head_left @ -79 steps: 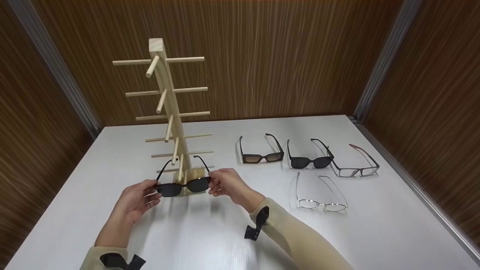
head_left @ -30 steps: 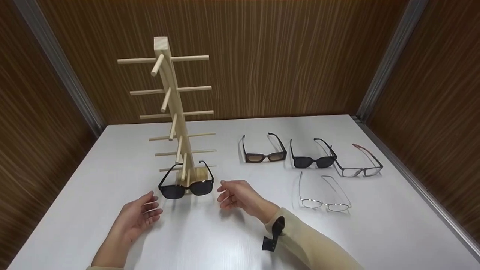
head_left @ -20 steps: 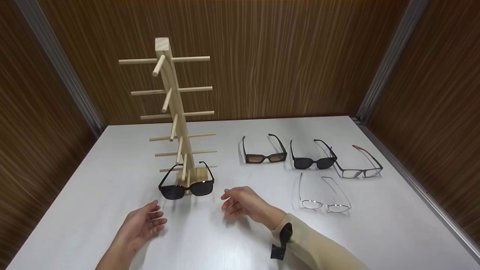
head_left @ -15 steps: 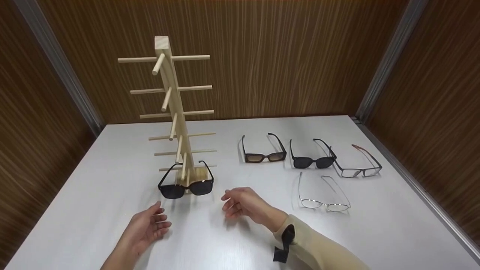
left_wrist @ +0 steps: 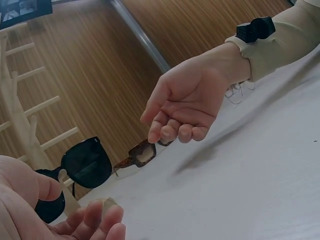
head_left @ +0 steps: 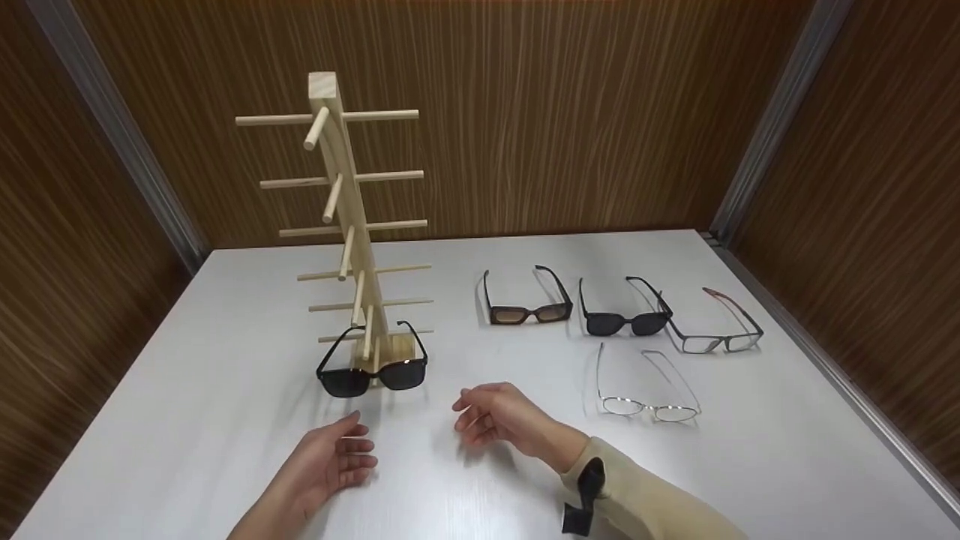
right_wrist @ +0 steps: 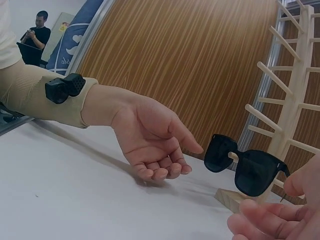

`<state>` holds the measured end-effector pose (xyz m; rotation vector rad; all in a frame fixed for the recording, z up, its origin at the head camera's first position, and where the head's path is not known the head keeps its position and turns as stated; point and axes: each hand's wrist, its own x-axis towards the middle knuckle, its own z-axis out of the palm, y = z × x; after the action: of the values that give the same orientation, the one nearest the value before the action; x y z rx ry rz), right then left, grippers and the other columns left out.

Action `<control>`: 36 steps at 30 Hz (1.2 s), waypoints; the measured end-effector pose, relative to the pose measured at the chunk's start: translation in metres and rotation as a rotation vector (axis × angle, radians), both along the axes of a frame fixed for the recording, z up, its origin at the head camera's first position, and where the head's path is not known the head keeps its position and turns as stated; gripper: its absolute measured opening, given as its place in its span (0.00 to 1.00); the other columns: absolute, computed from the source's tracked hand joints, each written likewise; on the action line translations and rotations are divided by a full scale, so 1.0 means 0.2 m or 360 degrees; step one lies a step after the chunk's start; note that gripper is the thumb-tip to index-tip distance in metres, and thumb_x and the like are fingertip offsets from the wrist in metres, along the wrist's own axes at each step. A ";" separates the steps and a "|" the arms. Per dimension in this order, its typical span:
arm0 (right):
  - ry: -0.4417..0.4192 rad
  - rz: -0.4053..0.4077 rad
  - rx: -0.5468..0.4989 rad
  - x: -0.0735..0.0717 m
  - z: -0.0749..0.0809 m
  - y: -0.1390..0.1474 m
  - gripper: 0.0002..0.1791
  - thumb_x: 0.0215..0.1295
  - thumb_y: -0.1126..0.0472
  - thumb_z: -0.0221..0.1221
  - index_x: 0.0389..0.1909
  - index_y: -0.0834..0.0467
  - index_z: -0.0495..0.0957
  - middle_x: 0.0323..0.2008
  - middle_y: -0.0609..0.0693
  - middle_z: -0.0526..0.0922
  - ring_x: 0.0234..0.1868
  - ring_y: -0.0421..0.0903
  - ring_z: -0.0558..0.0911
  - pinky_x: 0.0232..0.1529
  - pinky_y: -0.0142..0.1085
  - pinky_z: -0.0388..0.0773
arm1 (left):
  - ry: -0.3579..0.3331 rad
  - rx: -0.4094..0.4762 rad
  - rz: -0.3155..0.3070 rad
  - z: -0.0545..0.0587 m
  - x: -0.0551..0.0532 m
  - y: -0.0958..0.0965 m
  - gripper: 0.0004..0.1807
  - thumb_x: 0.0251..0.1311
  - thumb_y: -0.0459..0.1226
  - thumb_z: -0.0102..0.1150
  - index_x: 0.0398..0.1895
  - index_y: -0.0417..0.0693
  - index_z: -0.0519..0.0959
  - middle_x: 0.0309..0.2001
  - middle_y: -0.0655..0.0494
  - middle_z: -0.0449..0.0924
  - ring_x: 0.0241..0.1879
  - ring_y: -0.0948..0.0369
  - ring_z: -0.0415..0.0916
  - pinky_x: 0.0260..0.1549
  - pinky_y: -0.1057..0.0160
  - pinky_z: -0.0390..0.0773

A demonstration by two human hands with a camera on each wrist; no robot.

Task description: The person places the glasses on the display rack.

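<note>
A pair of black sunglasses [head_left: 403, 374] hangs on the lowest front peg of the wooden display stand [head_left: 346, 180], arms pointing back past the post. My left hand [head_left: 324, 461] is just in front of and below the sunglasses, fingers loosely bent, holding nothing. To their right, my right hand [head_left: 504, 420] hovers over the white table with relaxed fingers, also holding nothing. In the right wrist view the sunglasses [right_wrist: 256, 172] sit on their peg, apart from both hands. The left wrist view shows the right palm [left_wrist: 195, 95] facing inward.
On the table's right side lie brown-tinted sunglasses [head_left: 530, 314], another black pair of sunglasses [head_left: 626, 324], dark-framed eyeglasses [head_left: 720, 344] and thin round metal eyeglasses [head_left: 649, 409], arms unfolded. Wood-grain panels [head_left: 525, 112] enclose the table. A person [right_wrist: 39, 37] appears in the right wrist view's background.
Both hands held the black sunglasses at the stand, then let go, leaving them on the lowest peg. Since then both have drawn back toward me, the left also shifting right.
</note>
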<state>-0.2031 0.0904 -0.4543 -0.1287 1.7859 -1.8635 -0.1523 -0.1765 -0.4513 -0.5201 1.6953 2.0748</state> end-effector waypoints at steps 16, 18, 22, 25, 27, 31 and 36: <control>-0.0022 -0.0044 -0.0060 0.00 -0.02 0.18 0.21 0.66 0.56 0.51 0.47 0.73 0.71 0.29 0.55 0.83 0.26 0.45 0.82 0.34 0.42 0.80 | 0.0197 0.0189 -0.0201 0.04 -0.02 0.09 0.23 0.66 0.46 0.50 0.49 0.32 0.71 0.36 0.48 0.81 0.37 0.55 0.80 0.37 0.58 0.80; -0.0026 -0.0041 -0.0062 0.01 -0.01 0.20 0.22 0.66 0.56 0.51 0.48 0.73 0.71 0.30 0.55 0.83 0.26 0.46 0.82 0.34 0.41 0.80 | 0.0209 0.0193 -0.0222 0.04 -0.03 0.11 0.22 0.66 0.46 0.50 0.49 0.32 0.71 0.36 0.48 0.81 0.37 0.55 0.80 0.37 0.58 0.80; -0.0036 -0.0040 -0.0070 0.01 -0.01 0.24 0.23 0.66 0.55 0.52 0.49 0.73 0.70 0.33 0.56 0.84 0.28 0.47 0.83 0.34 0.40 0.81 | 0.0233 0.0199 -0.0281 0.05 -0.03 0.14 0.23 0.65 0.46 0.50 0.49 0.32 0.71 0.37 0.48 0.81 0.37 0.55 0.80 0.37 0.59 0.80; -0.0039 -0.0044 -0.0075 0.02 0.01 0.26 0.24 0.65 0.55 0.54 0.50 0.73 0.69 0.35 0.57 0.83 0.31 0.48 0.83 0.36 0.40 0.80 | 0.0251 0.0202 -0.0306 0.06 -0.04 0.16 0.24 0.65 0.46 0.50 0.50 0.31 0.71 0.37 0.47 0.81 0.37 0.54 0.81 0.37 0.58 0.80; -0.0034 -0.0046 -0.0080 0.02 0.01 0.29 0.23 0.64 0.56 0.54 0.51 0.72 0.69 0.36 0.57 0.83 0.32 0.49 0.84 0.37 0.41 0.80 | 0.0259 0.0210 -0.0316 0.06 -0.05 0.18 0.26 0.65 0.46 0.51 0.51 0.30 0.70 0.37 0.46 0.81 0.38 0.53 0.81 0.38 0.58 0.80; -0.0009 -0.0059 -0.0081 0.03 0.03 0.33 0.23 0.65 0.56 0.54 0.51 0.72 0.69 0.38 0.58 0.83 0.36 0.51 0.84 0.41 0.44 0.79 | 0.0267 0.0235 -0.0348 0.07 -0.06 0.21 0.26 0.65 0.45 0.51 0.52 0.28 0.69 0.38 0.44 0.82 0.40 0.52 0.81 0.39 0.56 0.80; 0.0020 -0.0071 -0.0100 0.04 0.06 0.40 0.24 0.66 0.56 0.53 0.52 0.73 0.67 0.40 0.60 0.82 0.38 0.53 0.83 0.44 0.47 0.78 | 0.0289 0.0233 -0.0383 0.09 -0.07 0.25 0.26 0.65 0.45 0.51 0.52 0.29 0.70 0.39 0.44 0.82 0.41 0.51 0.80 0.41 0.55 0.79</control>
<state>-0.1949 0.1695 -0.4421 -0.1252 1.7526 -1.9555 -0.1660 -0.1274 -0.4327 -0.0787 1.5961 2.0982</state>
